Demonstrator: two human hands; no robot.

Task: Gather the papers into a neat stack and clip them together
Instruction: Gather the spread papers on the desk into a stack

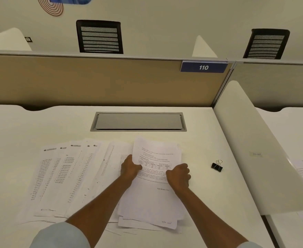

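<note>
I grip a loose stack of papers (154,178) by its two side edges, near the front of a white desk (209,136). My left hand (130,168) pinches the left edge, fingers curled; my right hand (178,175) is closed around the right edge. More printed sheets (66,176) lie fanned out just left of the stack. A black binder clip (217,166) sits apart on the right.

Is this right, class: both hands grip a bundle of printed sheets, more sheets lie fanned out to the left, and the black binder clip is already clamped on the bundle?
Not quite. The head view shows the black binder clip lying loose on the desk, right of the bundle of printed sheets. The left hand and right hand do grip it, with fanned sheets at left.
</note>
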